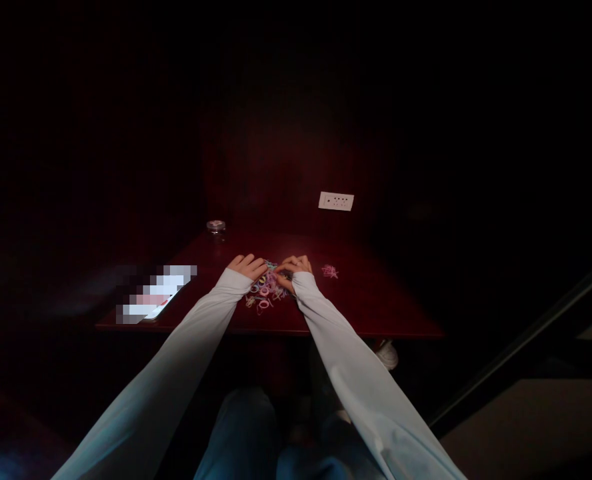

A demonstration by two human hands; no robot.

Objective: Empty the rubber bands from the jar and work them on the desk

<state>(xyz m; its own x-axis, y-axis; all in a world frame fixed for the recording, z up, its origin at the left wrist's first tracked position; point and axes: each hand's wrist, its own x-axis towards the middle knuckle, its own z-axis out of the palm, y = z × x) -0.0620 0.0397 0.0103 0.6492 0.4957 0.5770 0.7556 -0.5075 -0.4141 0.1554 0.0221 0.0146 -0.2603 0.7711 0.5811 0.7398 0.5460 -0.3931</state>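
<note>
A loose pile of small elastic hair ties in pink, purple, teal and pale colours lies on the dark red table between my hands. My left hand rests at the pile's left edge, palm down, its fingers stretched out and slightly apart. Over the right side of the pile, my right hand has its fingers bent, with thumb and forefinger close together among the ties. Whatever lies between those fingertips is too small to make out. Farther right, a separate small heap of pink hair ties sits by itself.
A phone with a lit screen lies at the table's left edge. Behind it stands a clear lidded jar. A white socket panel is on the back wall. The table's front edge runs below my forearms.
</note>
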